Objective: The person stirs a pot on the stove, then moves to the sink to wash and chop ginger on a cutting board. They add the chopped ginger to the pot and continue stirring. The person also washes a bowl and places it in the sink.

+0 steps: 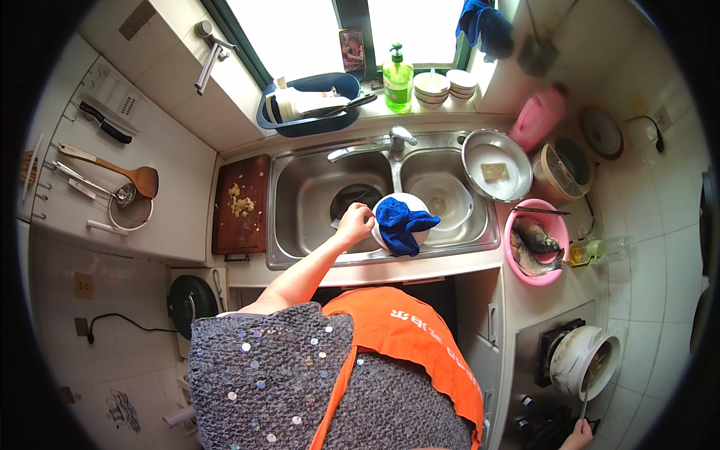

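Observation:
My left hand (355,224) reaches over the double sink (304,180), its bent fingers at the left rim of a white bowl (421,203). Whether they grip that rim is unclear. A bunched blue cloth (398,221) lies across the bowl, above the sink divider. At the lower right edge, my right hand (579,436), partly cut off, holds the thin handle of a utensil (585,404) that reaches into a white ceramic pot (574,360) on the stove. The utensil's far end is hidden inside. A translucent plastic basket (444,199) sits in the right basin, a dark round thing (355,199) in the left.
A wooden cutting board (239,225) bears chopped pale pieces. Beside the sink stand a steel bowl (498,135) with a sponge and a pink basin (513,261) holding fish (534,233). A faucet (400,138) overhangs the sink. Knives (107,124) hang left.

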Available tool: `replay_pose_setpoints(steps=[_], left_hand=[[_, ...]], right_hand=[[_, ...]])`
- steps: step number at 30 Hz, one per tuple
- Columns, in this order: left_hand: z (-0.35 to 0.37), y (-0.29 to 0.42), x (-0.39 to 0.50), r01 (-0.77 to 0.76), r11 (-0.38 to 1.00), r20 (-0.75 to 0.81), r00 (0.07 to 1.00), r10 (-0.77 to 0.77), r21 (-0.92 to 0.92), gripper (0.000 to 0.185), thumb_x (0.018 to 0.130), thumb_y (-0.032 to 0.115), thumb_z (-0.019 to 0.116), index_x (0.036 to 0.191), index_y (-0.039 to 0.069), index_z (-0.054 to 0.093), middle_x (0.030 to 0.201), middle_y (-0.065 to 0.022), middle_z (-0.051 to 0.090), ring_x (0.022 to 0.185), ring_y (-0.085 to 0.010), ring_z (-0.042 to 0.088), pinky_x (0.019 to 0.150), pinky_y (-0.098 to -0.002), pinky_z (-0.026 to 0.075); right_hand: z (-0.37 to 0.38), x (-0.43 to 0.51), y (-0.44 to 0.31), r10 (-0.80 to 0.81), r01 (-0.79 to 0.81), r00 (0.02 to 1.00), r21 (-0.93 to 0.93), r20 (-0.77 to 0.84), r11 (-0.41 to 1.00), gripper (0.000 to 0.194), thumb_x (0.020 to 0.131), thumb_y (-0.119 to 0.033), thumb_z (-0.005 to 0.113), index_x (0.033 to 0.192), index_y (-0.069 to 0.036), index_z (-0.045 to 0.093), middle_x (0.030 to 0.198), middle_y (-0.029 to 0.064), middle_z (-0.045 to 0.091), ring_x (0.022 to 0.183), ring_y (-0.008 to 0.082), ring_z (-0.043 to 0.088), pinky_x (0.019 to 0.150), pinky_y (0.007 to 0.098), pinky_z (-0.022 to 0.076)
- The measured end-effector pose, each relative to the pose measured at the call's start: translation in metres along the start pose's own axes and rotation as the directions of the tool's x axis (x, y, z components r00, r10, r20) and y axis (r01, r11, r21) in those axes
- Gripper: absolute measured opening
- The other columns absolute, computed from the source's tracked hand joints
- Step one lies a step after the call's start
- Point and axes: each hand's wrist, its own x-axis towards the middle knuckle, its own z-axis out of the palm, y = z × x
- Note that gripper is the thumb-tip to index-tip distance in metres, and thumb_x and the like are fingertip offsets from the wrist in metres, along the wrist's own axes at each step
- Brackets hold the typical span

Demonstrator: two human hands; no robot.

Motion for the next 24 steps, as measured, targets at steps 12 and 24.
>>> replay_pose_setpoints(steps=[12,24], left_hand=[[-0.003,0.008,0.002,0.012,0.999,0.034,0.999,-0.013,0.034,0.022,0.085,0.022,0.067,0.096,0.005,0.075,0.123,-0.0192,0.063,0.119,-0.034,0.058,0.103,-0.0407,0.046],[0.007,-0.016,0.022,-0.179,0.983,0.061,0.983,0.176,0.046,0.024,0.087,0.021,0.067,0.096,0.0,0.072,0.091,-0.018,0.07,0.089,-0.0317,0.068,0.083,-0.0413,0.052]], right_hand=[[0.046,0.043,0.065,0.021,-0.026,0.989,0.029,0.144,0.999,0.033,0.094,-0.016,0.065,0.116,0.008,0.067,0.105,0.0204,0.073,0.097,0.0266,0.07,0.086,0.0346,0.0534],[0.03,0.053,0.091,-0.111,0.076,0.984,0.241,0.136,0.968,0.029,0.094,-0.024,0.067,0.113,-0.002,0.072,0.103,0.0163,0.073,0.092,0.0258,0.069,0.085,0.0367,0.0519]])
